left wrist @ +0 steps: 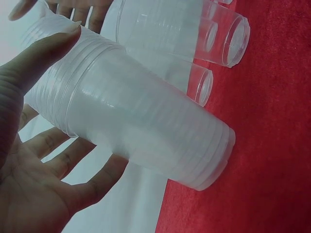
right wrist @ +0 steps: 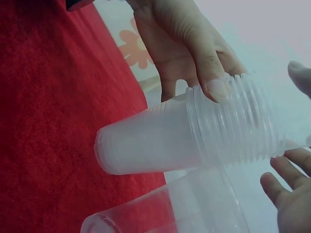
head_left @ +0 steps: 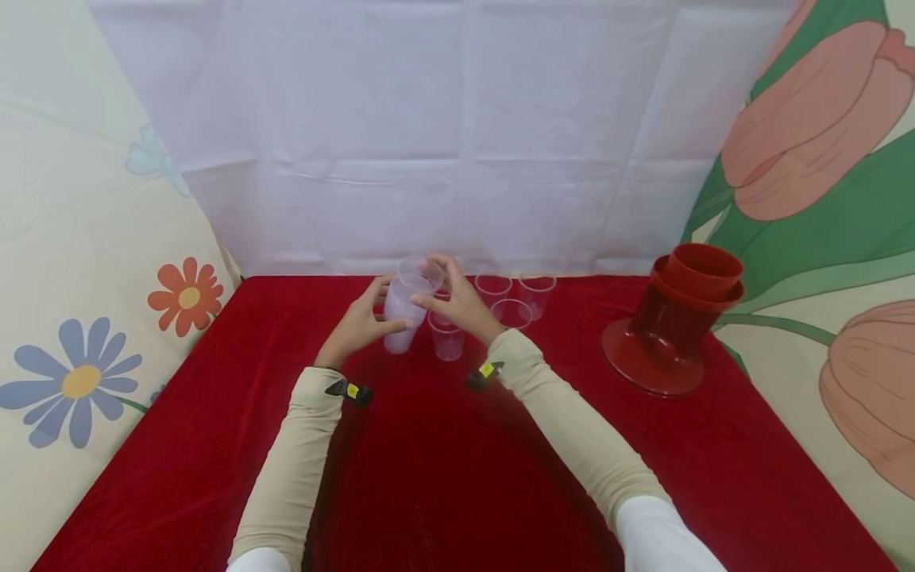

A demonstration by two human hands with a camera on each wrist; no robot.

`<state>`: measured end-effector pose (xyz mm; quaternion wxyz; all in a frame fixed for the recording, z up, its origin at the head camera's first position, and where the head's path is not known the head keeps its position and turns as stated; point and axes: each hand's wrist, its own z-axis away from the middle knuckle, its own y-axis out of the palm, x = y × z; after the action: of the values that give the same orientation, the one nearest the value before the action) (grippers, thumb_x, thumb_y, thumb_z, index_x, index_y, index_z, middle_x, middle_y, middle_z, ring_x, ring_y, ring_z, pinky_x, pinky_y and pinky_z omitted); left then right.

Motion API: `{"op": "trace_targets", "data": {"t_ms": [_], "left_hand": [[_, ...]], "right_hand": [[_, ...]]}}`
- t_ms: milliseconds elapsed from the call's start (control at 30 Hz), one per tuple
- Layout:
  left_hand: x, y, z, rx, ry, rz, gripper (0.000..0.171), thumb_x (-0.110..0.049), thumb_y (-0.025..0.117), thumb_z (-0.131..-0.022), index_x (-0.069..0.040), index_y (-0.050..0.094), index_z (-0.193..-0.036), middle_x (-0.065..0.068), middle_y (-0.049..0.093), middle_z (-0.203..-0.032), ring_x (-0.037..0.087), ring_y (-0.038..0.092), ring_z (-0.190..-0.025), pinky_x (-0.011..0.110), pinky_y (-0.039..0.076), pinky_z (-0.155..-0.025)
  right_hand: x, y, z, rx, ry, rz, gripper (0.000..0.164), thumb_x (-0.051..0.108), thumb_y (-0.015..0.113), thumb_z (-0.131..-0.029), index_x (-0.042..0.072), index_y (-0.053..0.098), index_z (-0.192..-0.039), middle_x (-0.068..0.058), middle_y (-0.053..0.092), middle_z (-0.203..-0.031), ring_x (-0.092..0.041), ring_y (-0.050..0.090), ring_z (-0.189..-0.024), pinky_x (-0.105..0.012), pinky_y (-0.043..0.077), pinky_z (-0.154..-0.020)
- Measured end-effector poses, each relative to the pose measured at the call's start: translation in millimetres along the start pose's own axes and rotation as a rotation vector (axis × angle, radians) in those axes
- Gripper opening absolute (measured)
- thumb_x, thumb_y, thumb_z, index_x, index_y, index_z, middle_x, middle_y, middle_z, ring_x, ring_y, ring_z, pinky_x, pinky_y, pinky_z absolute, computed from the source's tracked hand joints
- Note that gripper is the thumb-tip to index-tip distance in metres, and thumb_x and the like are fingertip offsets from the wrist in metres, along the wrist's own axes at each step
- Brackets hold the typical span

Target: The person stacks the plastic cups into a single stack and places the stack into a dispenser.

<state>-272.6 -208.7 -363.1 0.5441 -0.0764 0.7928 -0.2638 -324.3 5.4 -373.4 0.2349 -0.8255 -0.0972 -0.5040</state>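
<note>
Presently, the stack of clear cups (left wrist: 141, 111) is at the far side of the table, somewhat left of the middle, and its mouth leans slightly to the right. Whether its bottom rests on the red cloth (head_left: 422, 469) or is a little above it, I cannot tell.

The left hand (head_left: 360, 322) grips this stack from its left side, with the thumb near the rims and the fingers around the other side. The right hand (head_left: 463, 306) is at the mouth of the stack, its thumb and fingers spread around; if it really pinches the top cup, the pictures do not show surely.

Just to the right of the stack stands a near cup (head_left: 448, 343), and farther right are three other cups (head_left: 511, 314). Well apart, on the right, is a red stand (head_left: 665, 322) with a wide base.

In my judgement, tightly nested rims could make two cups come off together. Also, too strong squeezing might bend the thin walls, and a careless swing of the stack could knock over the near cup.
</note>
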Motion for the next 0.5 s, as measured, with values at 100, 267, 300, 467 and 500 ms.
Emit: {"op": "trace_targets", "data": {"t_ms": [100, 267, 300, 467, 500], "left_hand": [[2.9, 0.6, -1.2, 0.004, 0.004, 0.009, 0.074, -0.005, 0.076, -0.088, -0.001, 0.033, -0.148, 0.027, 0.047, -0.138, 0.044, 0.048, -0.127, 0.061, 0.048, -0.097], [4.5, 1.1, -1.6, 0.001, 0.009, 0.006, 0.074, -0.004, 0.075, -0.088, -0.001, 0.033, -0.148, 0.026, 0.047, -0.138, 0.044, 0.048, -0.127, 0.061, 0.048, -0.096], [4.0, 1.3, -1.5, -0.001, 0.010, 0.002, 0.074, -0.005, 0.075, -0.088, -0.001, 0.033, -0.148, 0.027, 0.047, -0.137, 0.044, 0.048, -0.127, 0.061, 0.049, -0.096], [3.0, 1.7, -1.7, -0.001, 0.012, -0.007, 0.074, -0.005, 0.075, -0.088, 0.002, 0.033, -0.148, 0.027, 0.047, -0.137, 0.045, 0.047, -0.127, 0.060, 0.050, -0.094], [3.1, 1.8, -1.8, 0.000, 0.010, -0.008, 0.074, -0.005, 0.076, -0.088, 0.002, 0.033, -0.148, 0.027, 0.047, -0.138, 0.045, 0.047, -0.127, 0.060, 0.050, -0.094]], "right_hand": [[-0.6, -0.2, 0.6, 0.008, 0.016, 0.012, 0.069, 0.016, 0.070, -0.094, 0.008, 0.030, -0.150, -0.011, 0.046, -0.150, -0.029, 0.042, -0.138, -0.044, 0.039, -0.111], [-2.8, 0.0, 0.6, 0.020, 0.035, 0.035, 0.068, 0.016, 0.070, -0.095, 0.010, 0.030, -0.149, -0.010, 0.047, -0.150, -0.029, 0.041, -0.139, -0.047, 0.040, -0.110], [-3.2, 0.1, 0.8, 0.020, 0.036, 0.038, 0.068, 0.016, 0.070, -0.095, 0.010, 0.030, -0.149, -0.010, 0.046, -0.151, -0.029, 0.041, -0.139, -0.047, 0.041, -0.109], [-3.3, -0.2, 2.8, 0.026, 0.062, 0.067, 0.068, 0.021, 0.071, -0.094, 0.015, 0.031, -0.149, -0.009, 0.043, -0.153, -0.027, 0.038, -0.141, -0.050, 0.044, -0.106], [-3.3, -0.1, 2.9, 0.028, 0.064, 0.073, 0.069, 0.022, 0.071, -0.094, 0.015, 0.031, -0.150, -0.009, 0.042, -0.153, -0.027, 0.038, -0.141, -0.050, 0.044, -0.105]]}}
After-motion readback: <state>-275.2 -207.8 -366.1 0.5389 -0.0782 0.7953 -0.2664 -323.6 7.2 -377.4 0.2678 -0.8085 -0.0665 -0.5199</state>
